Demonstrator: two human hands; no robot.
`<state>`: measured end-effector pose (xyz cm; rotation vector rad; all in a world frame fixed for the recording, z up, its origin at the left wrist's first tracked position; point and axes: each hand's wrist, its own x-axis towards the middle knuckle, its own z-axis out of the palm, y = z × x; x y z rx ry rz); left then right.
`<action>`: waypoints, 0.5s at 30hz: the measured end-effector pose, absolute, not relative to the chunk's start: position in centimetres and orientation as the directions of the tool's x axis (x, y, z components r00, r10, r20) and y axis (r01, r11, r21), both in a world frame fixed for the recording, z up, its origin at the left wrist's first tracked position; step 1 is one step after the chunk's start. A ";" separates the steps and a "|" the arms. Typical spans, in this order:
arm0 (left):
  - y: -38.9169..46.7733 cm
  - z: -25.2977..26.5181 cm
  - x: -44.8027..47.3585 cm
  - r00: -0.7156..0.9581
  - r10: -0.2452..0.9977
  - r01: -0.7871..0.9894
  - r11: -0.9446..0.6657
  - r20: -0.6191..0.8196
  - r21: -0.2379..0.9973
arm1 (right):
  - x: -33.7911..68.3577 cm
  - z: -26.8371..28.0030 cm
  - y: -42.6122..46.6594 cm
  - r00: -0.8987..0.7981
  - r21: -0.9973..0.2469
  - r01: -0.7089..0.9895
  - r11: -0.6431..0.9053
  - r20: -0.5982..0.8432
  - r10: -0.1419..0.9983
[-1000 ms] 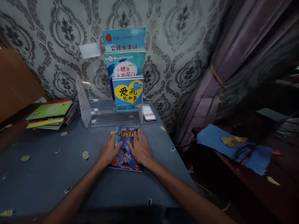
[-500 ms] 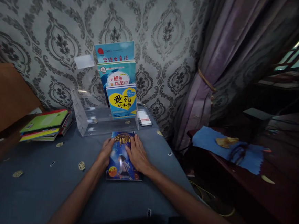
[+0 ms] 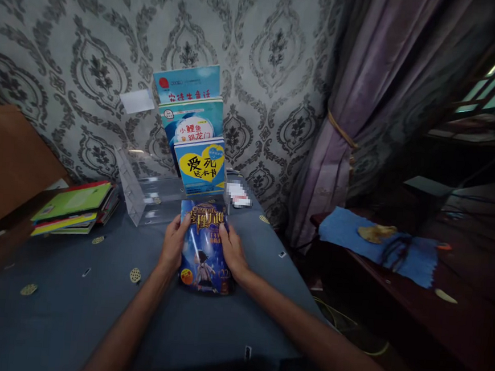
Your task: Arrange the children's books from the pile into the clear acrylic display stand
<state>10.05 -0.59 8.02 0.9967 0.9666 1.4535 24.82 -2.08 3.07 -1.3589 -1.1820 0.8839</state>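
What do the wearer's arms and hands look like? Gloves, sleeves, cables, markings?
Left hand and right hand: both bare, no gloves. Left forearm and right forearm: slim, tapering towards the wrists, no sleeves on the parts in view. No watch, bracelet, cable or marking that I can make out; some fingers are hidden.

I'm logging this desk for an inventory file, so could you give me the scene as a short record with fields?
Left hand: holds the left edge of the blue book
Right hand: holds its right edge
Blue book cover: facing up
Clear rack: on the desk, beyond the hands
Standing books: at the rack's right end, three covers showing in steps
Stack of books: left of the rack, green one on top
Blue cloth: on the dark red surface, right of the desk
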 end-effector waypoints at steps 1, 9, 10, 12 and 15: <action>-0.7 8.3 10.0 -0.068 0.993 -0.310 -0.116 0.099 0.944 | 24.7 3.7 -2.0 0.257 -0.982 0.146 0.116 0.151 0.955; -0.1 8.0 8.5 -0.085 0.975 -0.309 -0.221 0.204 0.925 | 24.5 6.1 -2.2 0.234 -0.763 0.219 0.608 0.646 0.727; 0.0 7.8 8.2 -0.061 0.977 -0.301 -0.214 0.205 0.929 | 24.6 5.8 -2.4 0.221 -0.749 0.228 0.622 0.662 0.716; -0.1 7.5 7.7 -0.013 0.983 -0.274 -0.181 0.184 0.945 | 24.8 5.1 -2.9 0.205 -0.742 0.233 0.629 0.669 0.714; -0.4 6.9 7.3 0.033 0.990 -0.248 -0.123 0.135 0.961 | 25.1 4.1 -3.8 0.181 -0.749 0.224 0.624 0.661 0.728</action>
